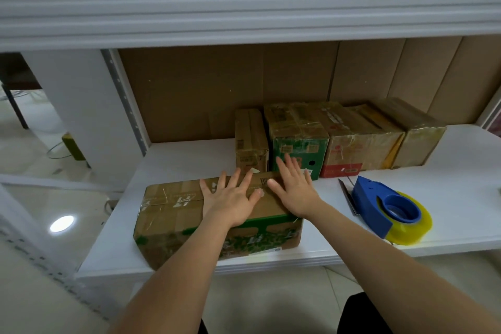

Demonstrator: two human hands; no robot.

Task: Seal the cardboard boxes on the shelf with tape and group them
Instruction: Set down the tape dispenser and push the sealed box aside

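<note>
- Both hands lie flat with fingers spread on the front box (189,214) at lower centre: left hand (230,198) on its top, right hand (295,190) at its far right corner, neither gripping.
- White shelf (447,171): bare room shows left of the box; its front edge sits close under the box.
- Row of taped boxes (325,138) stands behind, mid-frame, the green one just beyond the right hand's fingertips.
- Tape dispenser (387,206), lower right, lies near the shelf's front edge; a careless sweep could knock it off.
- Pushing the front box back unevenly could jam it against the row.

Box (217,214) print too blurred
</note>
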